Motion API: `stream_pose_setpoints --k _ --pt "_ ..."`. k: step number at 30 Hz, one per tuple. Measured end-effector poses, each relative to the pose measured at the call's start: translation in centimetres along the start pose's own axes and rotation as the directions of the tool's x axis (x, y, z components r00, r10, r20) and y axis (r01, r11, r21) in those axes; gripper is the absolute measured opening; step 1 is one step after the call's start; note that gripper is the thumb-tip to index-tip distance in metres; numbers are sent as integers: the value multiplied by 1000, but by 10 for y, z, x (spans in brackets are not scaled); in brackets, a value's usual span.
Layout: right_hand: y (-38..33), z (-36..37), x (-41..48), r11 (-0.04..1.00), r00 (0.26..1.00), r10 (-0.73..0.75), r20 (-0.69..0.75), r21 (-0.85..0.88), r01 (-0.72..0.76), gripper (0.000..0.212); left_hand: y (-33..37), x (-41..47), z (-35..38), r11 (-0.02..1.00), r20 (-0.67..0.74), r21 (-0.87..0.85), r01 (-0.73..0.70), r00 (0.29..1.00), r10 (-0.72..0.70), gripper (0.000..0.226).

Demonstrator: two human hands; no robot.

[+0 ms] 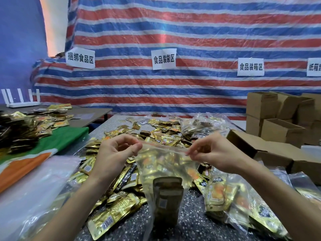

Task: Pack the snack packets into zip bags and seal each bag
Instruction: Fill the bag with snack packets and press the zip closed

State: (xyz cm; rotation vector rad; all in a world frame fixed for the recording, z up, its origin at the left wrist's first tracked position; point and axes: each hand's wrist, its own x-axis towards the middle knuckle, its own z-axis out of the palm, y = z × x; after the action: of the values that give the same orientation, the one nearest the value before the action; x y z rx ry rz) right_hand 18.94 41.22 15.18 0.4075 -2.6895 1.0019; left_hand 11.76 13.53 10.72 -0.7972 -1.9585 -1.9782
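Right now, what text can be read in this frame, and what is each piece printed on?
"捆绑食品区": left paper sign on the striped tarp.
"食品装袋区": middle paper sign.
"食品装箱区": right paper sign.
"纸箱": far-right paper sign; the rest is cut off by the frame edge.
snack packets: print and barcodes too blurred to read.
zip bag: no text visible.

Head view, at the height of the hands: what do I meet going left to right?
From the left: green cloth → left hand → zip bag, pinched at its top by both hands → right hand → cardboard box.
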Motion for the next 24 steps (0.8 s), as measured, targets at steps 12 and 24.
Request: stream_pose_setpoints --k 12,24 --pt "6 -4 -7 997 997 58 41 49 -60 29 -5 0 -8 1000 -11 -9 4 1000 -4 6" --pt "4 27 3 995 993 103 -58 22 -102 38 -4 2 -13 998 25 -51 25 999 -23 3"
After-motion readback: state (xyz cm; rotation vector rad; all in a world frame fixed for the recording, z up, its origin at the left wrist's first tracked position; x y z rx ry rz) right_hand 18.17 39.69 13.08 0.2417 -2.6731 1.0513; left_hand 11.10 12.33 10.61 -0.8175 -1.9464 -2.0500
